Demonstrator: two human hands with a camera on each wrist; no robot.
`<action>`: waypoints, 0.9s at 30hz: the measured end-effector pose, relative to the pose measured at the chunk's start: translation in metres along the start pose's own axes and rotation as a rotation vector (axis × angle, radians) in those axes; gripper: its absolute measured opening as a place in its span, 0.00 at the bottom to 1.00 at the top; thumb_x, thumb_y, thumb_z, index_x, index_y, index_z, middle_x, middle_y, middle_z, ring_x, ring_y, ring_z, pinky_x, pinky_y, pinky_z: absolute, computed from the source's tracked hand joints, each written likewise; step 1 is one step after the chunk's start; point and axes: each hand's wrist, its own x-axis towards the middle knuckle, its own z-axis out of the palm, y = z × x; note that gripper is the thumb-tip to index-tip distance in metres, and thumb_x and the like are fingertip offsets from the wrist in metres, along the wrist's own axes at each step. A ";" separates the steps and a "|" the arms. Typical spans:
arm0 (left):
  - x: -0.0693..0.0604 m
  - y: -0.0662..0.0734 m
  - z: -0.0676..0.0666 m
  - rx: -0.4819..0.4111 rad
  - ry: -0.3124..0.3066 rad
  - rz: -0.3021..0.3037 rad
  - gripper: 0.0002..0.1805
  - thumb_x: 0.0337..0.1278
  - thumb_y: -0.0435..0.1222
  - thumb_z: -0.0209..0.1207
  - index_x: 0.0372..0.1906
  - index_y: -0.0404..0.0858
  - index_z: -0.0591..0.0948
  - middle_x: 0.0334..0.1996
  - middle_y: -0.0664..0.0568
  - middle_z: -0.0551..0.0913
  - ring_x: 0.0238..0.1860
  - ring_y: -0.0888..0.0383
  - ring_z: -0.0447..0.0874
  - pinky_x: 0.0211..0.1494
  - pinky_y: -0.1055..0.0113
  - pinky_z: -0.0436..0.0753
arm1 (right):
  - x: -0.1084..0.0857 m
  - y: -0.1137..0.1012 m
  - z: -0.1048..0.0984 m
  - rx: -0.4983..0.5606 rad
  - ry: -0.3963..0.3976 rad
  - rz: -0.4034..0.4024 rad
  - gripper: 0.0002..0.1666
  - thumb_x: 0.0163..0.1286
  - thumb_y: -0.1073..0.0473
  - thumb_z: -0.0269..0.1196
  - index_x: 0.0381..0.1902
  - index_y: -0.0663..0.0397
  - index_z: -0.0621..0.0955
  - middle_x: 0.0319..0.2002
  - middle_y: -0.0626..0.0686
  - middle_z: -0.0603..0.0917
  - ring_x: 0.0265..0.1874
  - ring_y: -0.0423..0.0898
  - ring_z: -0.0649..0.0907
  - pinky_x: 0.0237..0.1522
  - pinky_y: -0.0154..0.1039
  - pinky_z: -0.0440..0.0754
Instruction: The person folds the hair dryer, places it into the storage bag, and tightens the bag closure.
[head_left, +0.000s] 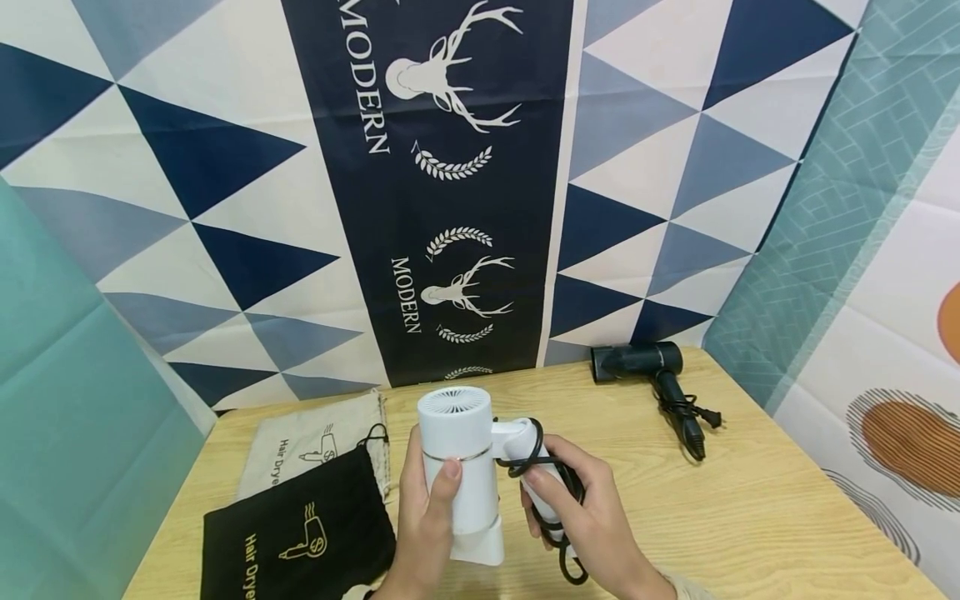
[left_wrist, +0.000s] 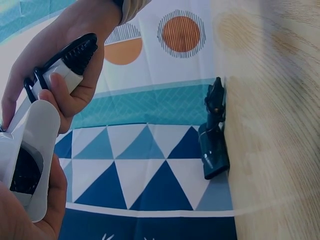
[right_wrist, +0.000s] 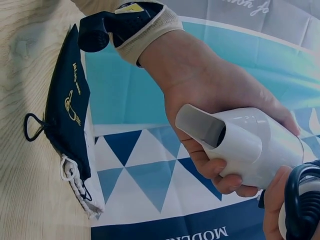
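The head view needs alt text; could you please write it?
A person's left hand grips the barrel of a white hair dryer, the right hand its cord-wrapped handle, above a table. A black hair dryer lies at right; left, a black pouch overlaps a pale pouch.

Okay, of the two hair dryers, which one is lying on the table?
The black hair dryer, at the far right of the table. The white hair dryer is held by the left hand and right hand.
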 end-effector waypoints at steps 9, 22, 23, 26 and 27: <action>0.000 0.000 0.001 -0.004 0.011 -0.005 0.23 0.69 0.34 0.47 0.67 0.44 0.66 0.49 0.47 0.78 0.42 0.50 0.80 0.42 0.58 0.82 | 0.000 0.000 0.001 0.006 0.009 -0.004 0.11 0.78 0.68 0.50 0.51 0.64 0.76 0.25 0.62 0.78 0.14 0.50 0.78 0.10 0.46 0.77; -0.001 0.000 0.001 -0.002 0.009 -0.035 0.22 0.70 0.34 0.45 0.67 0.46 0.66 0.49 0.47 0.77 0.42 0.49 0.80 0.43 0.57 0.82 | 0.000 0.001 0.003 0.005 0.020 -0.011 0.10 0.78 0.68 0.49 0.50 0.64 0.76 0.26 0.61 0.78 0.15 0.51 0.79 0.13 0.45 0.78; -0.001 0.000 0.001 -0.002 0.009 -0.036 0.22 0.70 0.34 0.45 0.67 0.46 0.66 0.49 0.47 0.77 0.42 0.49 0.80 0.43 0.57 0.82 | 0.000 0.001 0.003 0.006 0.023 -0.006 0.10 0.78 0.67 0.49 0.50 0.64 0.76 0.26 0.62 0.78 0.15 0.51 0.79 0.13 0.46 0.78; -0.001 -0.001 0.001 -0.004 0.010 -0.038 0.23 0.70 0.35 0.46 0.67 0.45 0.66 0.49 0.47 0.77 0.42 0.49 0.80 0.43 0.57 0.82 | -0.001 0.001 0.004 0.011 0.036 0.014 0.10 0.78 0.67 0.50 0.50 0.64 0.76 0.26 0.62 0.79 0.15 0.51 0.79 0.12 0.47 0.78; -0.001 -0.001 0.001 -0.005 0.010 -0.038 0.23 0.70 0.35 0.46 0.67 0.45 0.66 0.49 0.47 0.78 0.42 0.49 0.80 0.43 0.57 0.82 | -0.001 0.001 0.004 0.012 0.040 0.021 0.10 0.78 0.67 0.50 0.50 0.64 0.76 0.26 0.62 0.78 0.15 0.51 0.79 0.12 0.47 0.78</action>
